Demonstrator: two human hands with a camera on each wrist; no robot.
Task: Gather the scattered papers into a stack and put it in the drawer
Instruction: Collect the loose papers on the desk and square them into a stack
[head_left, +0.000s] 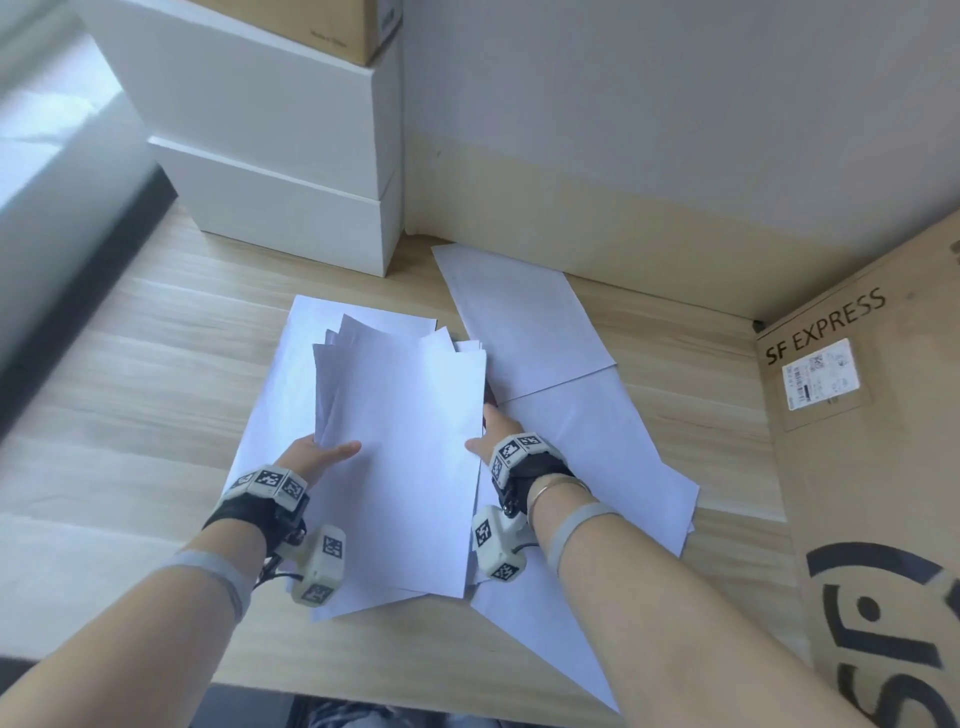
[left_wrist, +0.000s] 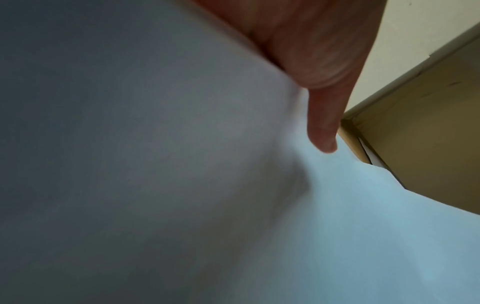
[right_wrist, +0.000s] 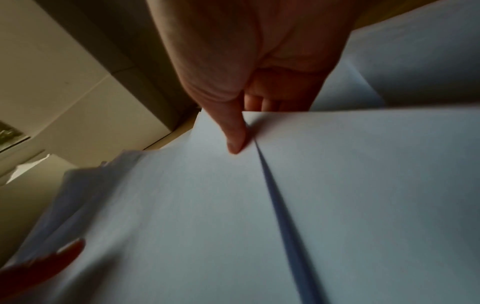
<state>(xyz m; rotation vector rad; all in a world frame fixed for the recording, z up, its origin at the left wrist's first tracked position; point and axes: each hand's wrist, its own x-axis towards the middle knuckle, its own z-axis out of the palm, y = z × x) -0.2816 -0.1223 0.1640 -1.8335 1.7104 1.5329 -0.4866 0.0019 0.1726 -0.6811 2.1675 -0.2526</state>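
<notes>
An uneven stack of white papers is held above the wooden desk, tilted up toward me. My left hand grips its left edge, thumb on top. My right hand grips the right edge, thumb on top and fingers underneath. The right wrist view shows the thumb pressing on the stack. In the left wrist view the thumb lies on paper. Loose sheets lie on the desk: one at the back, others at the right and under the stack.
White drawer units stand stacked at the back left, their fronts closed, with a cardboard box on top. A large SF Express cardboard box fills the right side. A wall runs behind the desk.
</notes>
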